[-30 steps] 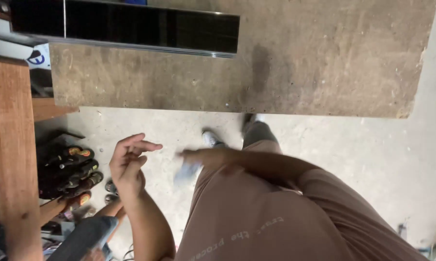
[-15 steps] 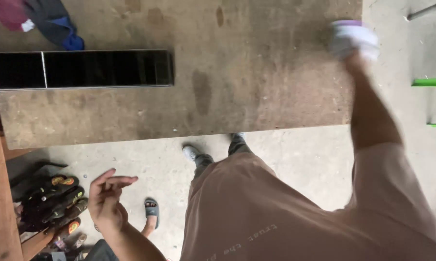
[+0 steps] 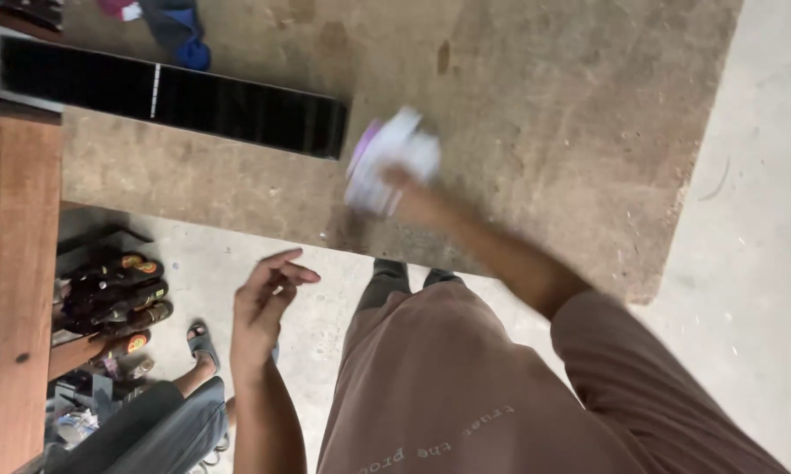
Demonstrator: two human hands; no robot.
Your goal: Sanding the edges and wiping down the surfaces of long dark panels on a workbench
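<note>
The right hand's [image 3: 406,186] grip is closed around a crumpled white and purple cloth [image 3: 386,162], blurred, held against the brown board surface [image 3: 544,114] just right of the end of a long black panel [image 3: 176,96] lying on it. The left hand [image 3: 264,307] hangs below the board's edge, fingers loosely spread, holding nothing, with dark bottles [image 3: 114,294] beside a wooden beam [image 3: 18,281] off to its left.

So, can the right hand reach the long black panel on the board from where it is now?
Probably yes. The right hand, holding a white cloth, is over the board just beside the black panel's near end, and nothing lies between them.
</note>
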